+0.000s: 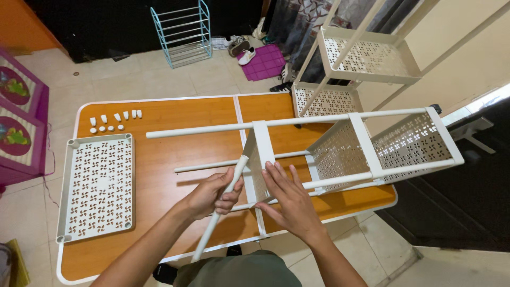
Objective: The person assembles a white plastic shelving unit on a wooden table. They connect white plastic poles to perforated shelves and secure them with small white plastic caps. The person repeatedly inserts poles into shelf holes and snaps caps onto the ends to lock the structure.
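Left hand (215,195), frame centre: fingers clenched around a white pole (222,204) slanting over the bench (159,175). Right hand (289,199): fingers spread flat against the perforated rack shelf (259,159) beside it. Spare tray (97,186) lies at left.

Both forearms reach in from the near edge. The left hand (215,194) is curled in a closed grip, thumb up. The right hand (287,199) is flat, fingers spread and pointing far.

Your left hand (212,195) and right hand (289,202) are bare, forearms unsleeved; olive-green trousers (239,271) show just beneath them.
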